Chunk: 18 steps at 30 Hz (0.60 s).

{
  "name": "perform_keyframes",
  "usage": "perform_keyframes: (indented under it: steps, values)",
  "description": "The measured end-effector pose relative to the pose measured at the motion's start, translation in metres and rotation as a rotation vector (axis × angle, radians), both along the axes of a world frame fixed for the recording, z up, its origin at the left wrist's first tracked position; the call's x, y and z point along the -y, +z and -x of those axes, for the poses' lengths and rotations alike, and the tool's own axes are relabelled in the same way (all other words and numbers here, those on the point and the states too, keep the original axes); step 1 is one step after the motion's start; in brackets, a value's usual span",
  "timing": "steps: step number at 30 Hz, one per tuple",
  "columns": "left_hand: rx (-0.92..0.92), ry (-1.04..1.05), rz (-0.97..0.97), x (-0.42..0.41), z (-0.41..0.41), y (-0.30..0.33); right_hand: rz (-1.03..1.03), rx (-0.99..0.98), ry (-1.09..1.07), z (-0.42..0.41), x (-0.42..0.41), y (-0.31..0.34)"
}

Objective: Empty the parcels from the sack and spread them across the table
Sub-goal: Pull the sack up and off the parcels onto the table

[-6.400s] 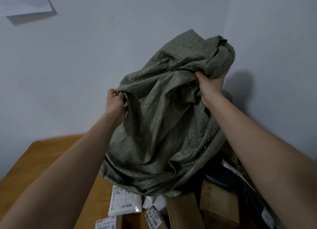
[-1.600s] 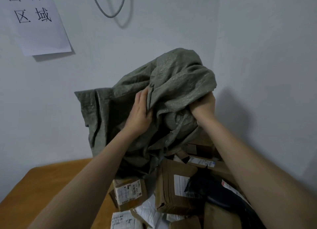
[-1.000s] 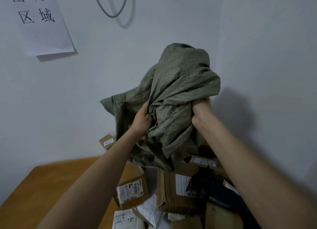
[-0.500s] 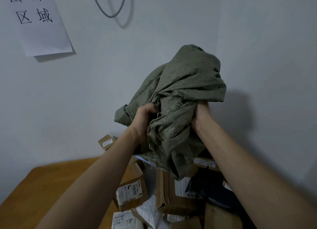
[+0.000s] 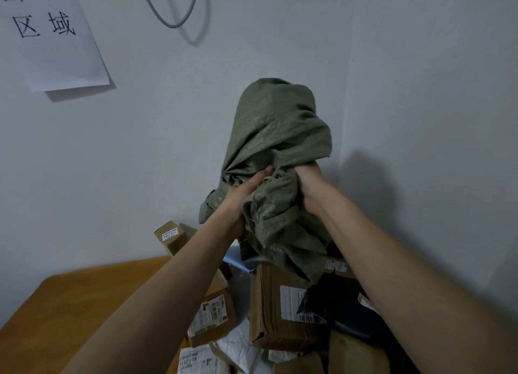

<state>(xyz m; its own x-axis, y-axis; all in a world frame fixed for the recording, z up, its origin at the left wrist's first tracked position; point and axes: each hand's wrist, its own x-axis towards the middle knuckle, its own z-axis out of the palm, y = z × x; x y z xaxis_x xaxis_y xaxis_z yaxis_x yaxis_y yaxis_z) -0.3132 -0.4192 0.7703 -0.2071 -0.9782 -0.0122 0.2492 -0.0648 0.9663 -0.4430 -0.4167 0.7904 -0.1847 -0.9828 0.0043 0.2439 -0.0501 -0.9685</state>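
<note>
Bunching the green woven sack [image 5: 276, 138] into a tight wad, both hands hold it up in the air above the heap of parcels [image 5: 283, 303], in front of the wall corner. Left hand [image 5: 241, 197] grips the cloth from the sack's left side, fingers curled into the folds; right hand [image 5: 308, 185] clamps the gathered neck on the sack's right side, fist closed round the fabric. Loose ends of the sack hang down and reach the top of a large brown carton [image 5: 269, 306]. Below and left of the sack a smaller labelled box [image 5: 211, 314] leans on the pile, and another small box [image 5: 171, 236] stands against the wall. Under the sack's right side lies a black bag [image 5: 344, 306]. The wooden table [image 5: 73, 303] extends left of the sack. High on the wall, left of the sack, hang a paper sign [image 5: 56, 34] and a grey cable loop [image 5: 173, 14].
</note>
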Motion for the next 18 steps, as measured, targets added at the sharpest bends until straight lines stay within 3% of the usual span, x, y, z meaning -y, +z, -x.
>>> perform_keyframes:
  steps: [7, 11, 16, 18]
  values:
    - [0.037, 0.224, 0.011, 0.009, -0.008, 0.002, -0.170, -0.284, 0.051, 0.030, 0.083, -0.071]
    - [0.006, 0.304, 0.052, 0.015, -0.014, 0.008, -0.148, -0.353, 0.030, 0.016, 0.033, -0.033]
    - [-0.195, 0.415, -0.008, 0.026, -0.032, 0.025, -0.194, -0.280, -0.019, 0.021, 0.007, -0.027]
    - [-0.232, 0.431, -0.066, 0.029, -0.037, 0.033, -0.302, -0.150, 0.093, 0.025, 0.004, -0.035]
